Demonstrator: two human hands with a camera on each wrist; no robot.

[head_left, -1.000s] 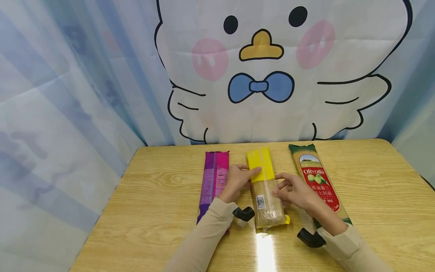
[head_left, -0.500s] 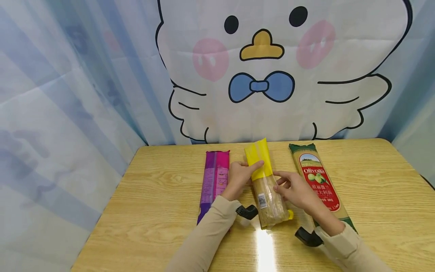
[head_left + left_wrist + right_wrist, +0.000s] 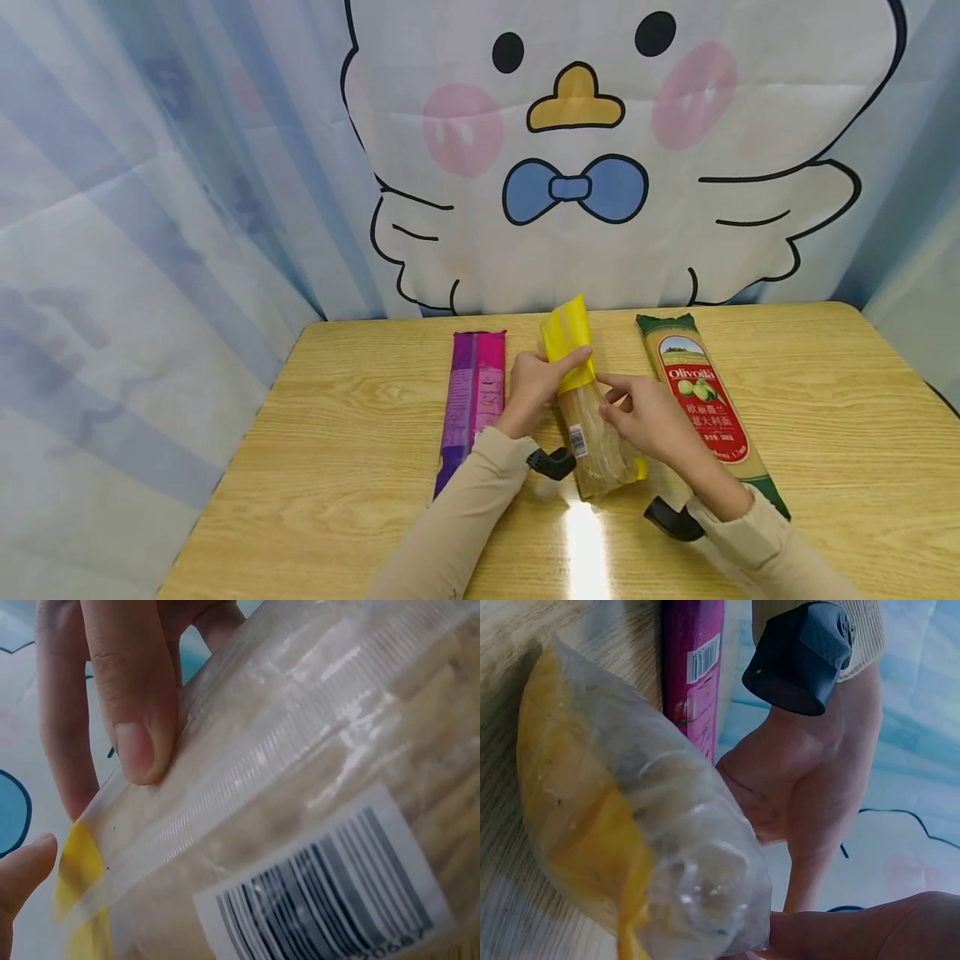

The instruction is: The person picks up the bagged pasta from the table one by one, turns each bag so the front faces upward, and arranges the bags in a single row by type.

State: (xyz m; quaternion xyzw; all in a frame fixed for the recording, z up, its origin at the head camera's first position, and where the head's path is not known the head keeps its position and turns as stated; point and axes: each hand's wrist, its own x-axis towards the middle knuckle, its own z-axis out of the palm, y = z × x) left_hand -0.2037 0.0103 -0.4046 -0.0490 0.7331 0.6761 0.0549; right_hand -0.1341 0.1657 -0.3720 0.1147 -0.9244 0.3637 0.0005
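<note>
A long bag of dried noodles (image 3: 591,454), yellow at its far end and clear below, leans with that end raised off the table. My left hand (image 3: 531,387) grips its yellow part, thumb across the front. At the right edge, just below the yellow, my right hand (image 3: 651,421) pinches the bag between thumb and fingers. The left wrist view shows a barcode label (image 3: 322,889) beside the clear seam, and the right thumb (image 3: 139,746) pressing on the film. In the right wrist view the bag's crumpled near end (image 3: 705,877) is close up.
A purple and pink packet (image 3: 472,392) lies on the wooden table (image 3: 337,467) to the left, partly under the left forearm. On the right lies an Olivoilà pasta bag (image 3: 708,400) with a red label, partly behind the right hand. A cartoon curtain (image 3: 570,258) hangs behind.
Both hands have tipped the noodle bag, its yellow end rising and its near end shifting slightly right. The left thumb has moved a little up and right. The other two packets stay put.
</note>
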